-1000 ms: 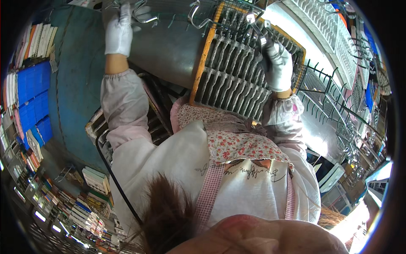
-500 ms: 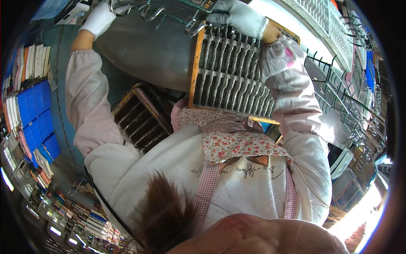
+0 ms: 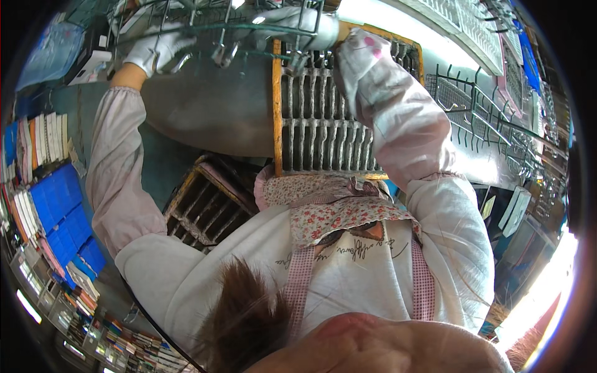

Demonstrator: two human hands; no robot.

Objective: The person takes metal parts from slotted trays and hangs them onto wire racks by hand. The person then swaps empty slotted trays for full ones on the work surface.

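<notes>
Both hands wear white gloves and are raised at the top of the view, at a dark green wire rack (image 3: 214, 27) with bent metal hooks (image 3: 222, 56) along its lower side. My left hand (image 3: 157, 51) is closed about the rack's left end, partly behind its wires. On the right, my right hand (image 3: 305, 23) reaches across behind the rack and grips it; wires cover some of its fingers. Beneath the right forearm lies a dark slatted grate (image 3: 317, 143) in an orange-yellow frame. Smooth grey metal (image 3: 211, 105) spreads below the rack.
A second framed slatted piece (image 3: 202, 205) leans close by my left side. Wire baskets and hooked racks (image 3: 460, 102) line the right. Blue boxes (image 3: 59, 196) and stacked books or cartons (image 3: 46, 140) stand at far left.
The wire rack has come lower into view and shows more of its wires. My left hand has moved down; my right hand has shifted left, its forearm crossing more of the grate.
</notes>
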